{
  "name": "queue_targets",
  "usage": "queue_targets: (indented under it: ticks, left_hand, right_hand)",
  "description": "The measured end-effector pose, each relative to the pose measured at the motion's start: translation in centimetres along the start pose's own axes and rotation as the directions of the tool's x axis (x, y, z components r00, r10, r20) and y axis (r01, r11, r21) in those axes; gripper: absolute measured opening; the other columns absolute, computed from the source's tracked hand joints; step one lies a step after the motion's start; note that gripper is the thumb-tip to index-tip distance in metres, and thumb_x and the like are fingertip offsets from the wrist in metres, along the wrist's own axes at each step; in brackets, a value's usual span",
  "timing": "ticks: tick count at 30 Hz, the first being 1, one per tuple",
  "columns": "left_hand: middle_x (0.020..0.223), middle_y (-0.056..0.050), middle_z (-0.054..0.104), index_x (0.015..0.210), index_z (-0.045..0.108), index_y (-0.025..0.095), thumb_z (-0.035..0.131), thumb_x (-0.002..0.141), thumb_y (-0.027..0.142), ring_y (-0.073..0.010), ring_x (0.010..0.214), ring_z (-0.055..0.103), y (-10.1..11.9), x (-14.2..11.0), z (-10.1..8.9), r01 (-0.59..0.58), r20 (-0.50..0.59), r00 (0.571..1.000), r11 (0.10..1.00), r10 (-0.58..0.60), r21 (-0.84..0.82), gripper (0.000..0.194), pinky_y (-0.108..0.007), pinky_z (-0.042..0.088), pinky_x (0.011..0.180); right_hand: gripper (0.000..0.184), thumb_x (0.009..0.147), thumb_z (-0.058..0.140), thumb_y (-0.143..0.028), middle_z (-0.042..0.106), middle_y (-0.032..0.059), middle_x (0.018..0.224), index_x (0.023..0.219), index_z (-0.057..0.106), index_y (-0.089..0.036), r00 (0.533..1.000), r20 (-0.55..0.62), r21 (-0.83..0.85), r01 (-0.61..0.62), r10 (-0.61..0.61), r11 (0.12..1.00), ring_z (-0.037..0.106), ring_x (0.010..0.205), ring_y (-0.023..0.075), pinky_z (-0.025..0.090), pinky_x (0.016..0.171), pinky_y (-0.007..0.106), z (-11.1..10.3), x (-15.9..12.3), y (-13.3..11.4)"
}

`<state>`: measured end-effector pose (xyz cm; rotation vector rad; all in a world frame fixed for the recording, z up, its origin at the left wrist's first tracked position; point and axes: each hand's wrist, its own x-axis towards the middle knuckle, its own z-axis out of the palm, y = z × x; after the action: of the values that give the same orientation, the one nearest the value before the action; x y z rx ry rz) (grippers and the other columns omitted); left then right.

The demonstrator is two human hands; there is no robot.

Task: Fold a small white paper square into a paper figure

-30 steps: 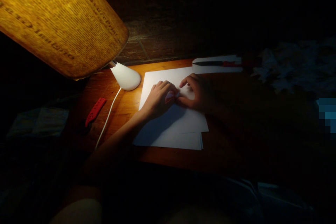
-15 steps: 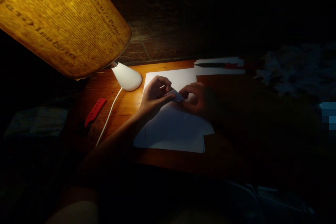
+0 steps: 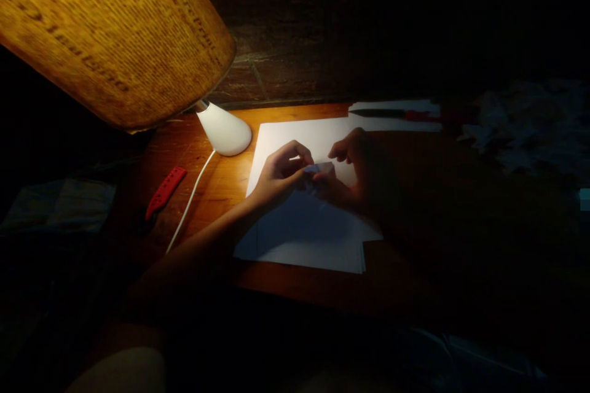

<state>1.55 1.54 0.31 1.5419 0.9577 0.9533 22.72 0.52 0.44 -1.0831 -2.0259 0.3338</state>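
1. Since the earlier frames, both hands are lifting a little off the paper: a second ago they were lying flat and pressing down, and now they are holding the small folded piece (image 3: 321, 169) raised between them, slightly right of where it was.
2. Left hand (image 3: 279, 175) is curling, its fingers pressed together and pinching the left end of the folded piece, the wrist resting on the stack of white sheets (image 3: 304, 233).
3. Right hand (image 3: 353, 175) is sitting in shadow just right of the piece, thumb and fingers closing on its right end; how firmly it is gripping I cannot tell.
4. Judging from this, the step in hand is shaping a fold in a small slip of paper held just above the middle of the stack. The next move is likely calling for both pinches to keep the edges aligned while a crease is being set, since a slip would skew it.
5. Further out, the stack is lying on the wooden table (image 3: 221, 187), with a white lamp base (image 3: 225, 130) and its cord (image 3: 188, 209) to the left.
6. Still further left, a red strap-like thing (image 3: 165, 192) is lying on the table; at the far edge, another sheet with a dark pen-like thing (image 3: 391, 113) is resting; the lampshade (image 3: 110, 31) is glowing at the upper left.
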Motion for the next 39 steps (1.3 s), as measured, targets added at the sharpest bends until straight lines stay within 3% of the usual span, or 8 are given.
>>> queue_targets:
  ticks: [3, 5, 12, 16, 20, 26, 33, 39]
  left_hand:
    - [0.087, -0.001, 0.061, 0.092, 0.054, 0.023, 0.078, 0.088, 0.042, -0.0132, 0.075, 0.063, 0.0, -0.2, 0.5, -0.043, -0.057, 0.997, 0.998, 0.046, 0.044, 0.031, -0.026, 0.053, 0.062]
    - [0.09, -0.002, 0.062, 0.096, 0.058, 0.023, 0.077, 0.09, 0.042, -0.014, 0.078, 0.064, 0.0, -0.4, 0.6, -0.075, -0.092, 0.993, 0.995, 0.08, 0.059, 0.028, -0.027, 0.054, 0.065]
    - [0.088, -0.002, 0.064, 0.115, 0.068, 0.019, 0.081, 0.091, 0.041, -0.0137, 0.08, 0.063, 0.1, -0.5, 0.5, -0.118, -0.092, 0.988, 0.992, 0.121, 0.041, 0.035, -0.024, 0.054, 0.07]
    - [0.087, -0.004, 0.073, 0.1, 0.071, 0.017, 0.08, 0.091, 0.047, -0.0141, 0.078, 0.069, 0.3, -0.5, 0.6, -0.004, -0.059, 0.998, 1.0, 0.002, -0.025, 0.033, -0.023, 0.057, 0.066]
    - [0.073, -0.002, 0.07, 0.082, 0.067, 0.017, 0.08, 0.089, 0.045, -0.0123, 0.064, 0.066, 0.5, -0.6, 0.7, 0.039, -0.065, 0.997, 0.999, -0.04, -0.021, 0.031, -0.022, 0.055, 0.056]
    - [0.076, -0.003, 0.072, 0.082, 0.066, 0.018, 0.081, 0.086, 0.044, -0.0135, 0.07, 0.069, 0.8, -0.7, 0.9, 0.025, -0.065, 0.998, 0.999, -0.027, -0.031, 0.03, -0.023, 0.057, 0.061]
    - [0.069, 0.0, 0.068, 0.075, 0.059, 0.02, 0.08, 0.084, 0.038, -0.0118, 0.062, 0.065, 0.8, -0.8, 0.9, 0.039, -0.095, 0.994, 0.995, -0.048, -0.097, 0.029, -0.023, 0.053, 0.056]
    - [0.07, 0.0, 0.07, 0.076, 0.062, 0.019, 0.077, 0.083, 0.036, -0.0115, 0.06, 0.065, 0.8, -0.7, 1.2, 0.079, -0.091, 0.991, 0.984, -0.094, -0.161, 0.023, -0.023, 0.053, 0.056]
  right_hand:
    - [0.038, 0.093, 0.073, -0.061, 0.067, 0.0114, 0.103, 0.097, 0.069, -0.023, 0.998, 0.05, -0.153, 0.043, -0.036, 0.987, 0.06, 0.1, 0.0328, 0.043, 0.095, 0.052, 0.0, -0.1, -1.1]
    - [0.031, 0.094, 0.073, -0.054, 0.066, 0.0123, 0.107, 0.096, 0.071, -0.024, 0.999, 0.045, -0.184, 0.03, -0.022, 0.983, 0.059, 0.105, 0.0354, 0.041, 0.099, 0.055, 0.1, -0.1, -1.5]
    - [0.012, 0.095, 0.064, -0.032, 0.061, 0.0107, 0.105, 0.091, 0.072, -0.023, 0.992, -0.098, -0.072, -0.085, 0.077, 0.994, 0.061, 0.101, 0.0314, 0.048, 0.091, 0.052, 0.8, -0.1, -0.9]
    - [0.012, 0.095, 0.063, -0.03, 0.061, 0.0091, 0.103, 0.091, 0.073, -0.024, 0.994, -0.061, 0.027, -0.085, 0.086, 0.996, 0.062, 0.098, 0.0295, 0.049, 0.091, 0.05, 0.8, -0.1, -0.8]
    - [0.009, 0.093, 0.066, -0.031, 0.063, 0.0082, 0.103, 0.091, 0.074, -0.026, 0.998, -0.02, 0.009, -0.054, 0.054, 0.999, 0.061, 0.099, 0.0302, 0.048, 0.093, 0.052, 0.7, -0.1, -1.0]
    - [0.01, 0.093, 0.065, -0.031, 0.063, 0.0085, 0.104, 0.091, 0.073, -0.025, 0.997, -0.034, -0.004, -0.063, 0.063, 0.998, 0.062, 0.097, 0.0294, 0.049, 0.092, 0.051, 0.7, -0.2, -1.2]
    - [0.009, 0.096, 0.067, -0.033, 0.064, 0.0095, 0.107, 0.095, 0.073, -0.027, 0.998, -0.042, -0.055, -0.038, 0.036, 0.998, 0.062, 0.103, 0.0302, 0.05, 0.092, 0.051, 0.6, -0.4, -1.8]
    - [0.008, 0.097, 0.067, -0.034, 0.065, 0.0099, 0.11, 0.096, 0.072, -0.028, 1.0, -0.01, -0.112, 0.008, -0.009, 0.994, 0.06, 0.108, 0.0332, 0.046, 0.097, 0.055, 0.5, -0.4, -1.7]
